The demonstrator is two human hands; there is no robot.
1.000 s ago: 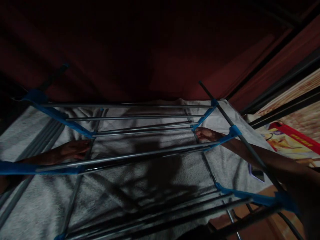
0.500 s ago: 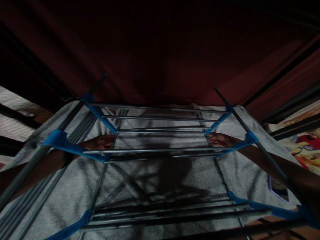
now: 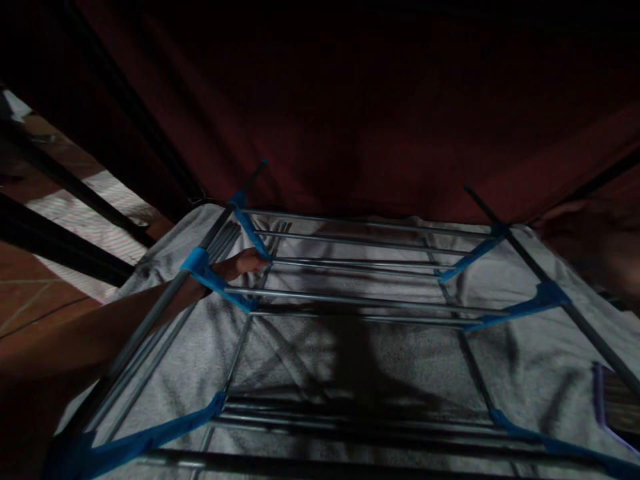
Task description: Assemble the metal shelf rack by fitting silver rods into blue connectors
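A rack of grey metal tubes [image 3: 370, 301] joined by blue plastic brackets [image 3: 210, 279] lies on a pale cloth. My left hand [image 3: 249, 261] reaches past the left side tube, its fingers closed at the inner end of a far-left bracket, where it meets a thin upright tube. On the far right, my right hand [image 3: 590, 233] is a dark blur beyond the right side tube, apart from the rack; its fingers cannot be made out. Another blue bracket [image 3: 535, 300] joins the right side tube to the cross tubes.
The grey-white cloth [image 3: 400, 360] has several loose tubes [image 3: 150, 367] on it at left. A dark red curtain-like sheet [image 3: 350, 133] hangs behind. Dark bars [image 3: 65, 240] stand at left, and a purple-edged object [image 3: 617, 400] rests at right.
My right hand has left the right inner tube and moved outward to the far right. My left hand stays at the left inner tube. The view has shifted left.
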